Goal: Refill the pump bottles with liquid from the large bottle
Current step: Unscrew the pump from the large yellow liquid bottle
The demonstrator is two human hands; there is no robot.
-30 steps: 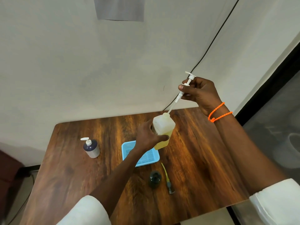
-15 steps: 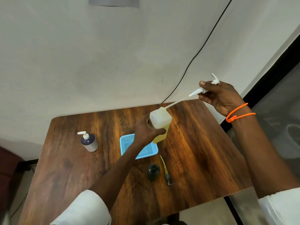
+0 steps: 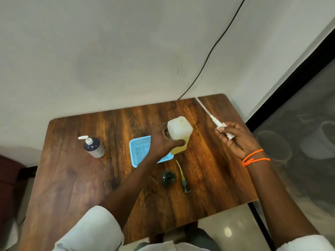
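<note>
Fingers (image 3: pixel 224 132) partly hiding pump (image 3: pixel 218 125)

Blue mesh tray (image 3: pixel 140 151); yellow liquid in translucent bottle (image 3: pixel 179 134); orange wristbands (image 3: pixel 253 157).

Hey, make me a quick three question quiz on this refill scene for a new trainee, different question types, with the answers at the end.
1. True or false: the white pump head with its long dip tube is screwed into the translucent square bottle of yellow liquid.
2. Which hand grips that square bottle? A) left hand B) right hand C) neither
3. Fill in: the dark rounded pump bottle with a white pump stands to the ___ of the light blue mesh plastic tray as the camera sees it.

Key: 1 false, the pump is out and pinched in the right hand; 2 A; 3 left.
</note>
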